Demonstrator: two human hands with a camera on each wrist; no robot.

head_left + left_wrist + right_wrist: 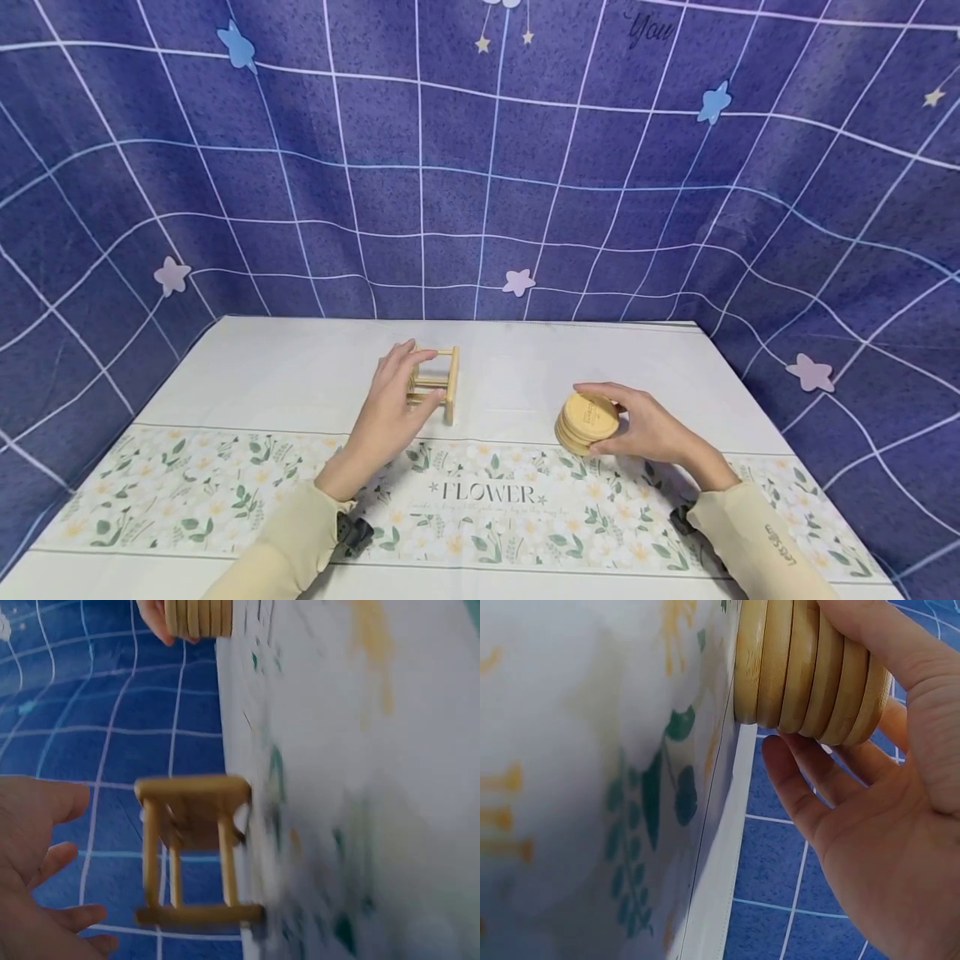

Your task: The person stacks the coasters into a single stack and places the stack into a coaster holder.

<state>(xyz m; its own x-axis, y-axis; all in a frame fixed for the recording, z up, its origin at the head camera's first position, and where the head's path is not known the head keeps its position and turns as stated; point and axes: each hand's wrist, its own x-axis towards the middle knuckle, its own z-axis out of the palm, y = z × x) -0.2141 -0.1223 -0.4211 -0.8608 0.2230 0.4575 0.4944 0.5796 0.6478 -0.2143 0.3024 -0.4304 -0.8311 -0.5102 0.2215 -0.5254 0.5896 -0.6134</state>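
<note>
A small wooden rack with rods between its end pieces point(453, 385) stands left of centre on the table. My left hand point(386, 400) is at its left side, thumb and fingers spread apart. In the left wrist view a gap shows between those fingers and the rack point(195, 786). To the right, my right hand point(651, 429) grips a stack of round wooden coasters point(589, 418), thumb on one side and fingers on the other. The right wrist view shows several coasters point(802, 671) pressed together in a slightly slanted stack, its lowest one right at the tablecloth.
A white tablecloth point(510, 383) covers the table, with a floral band point(195, 483) lettered "FLOWER" across its front part. Behind and at both sides hangs a blue grid-patterned curtain point(450, 192) with stars. Dark straps point(352, 533) sit at the sleeve cuffs.
</note>
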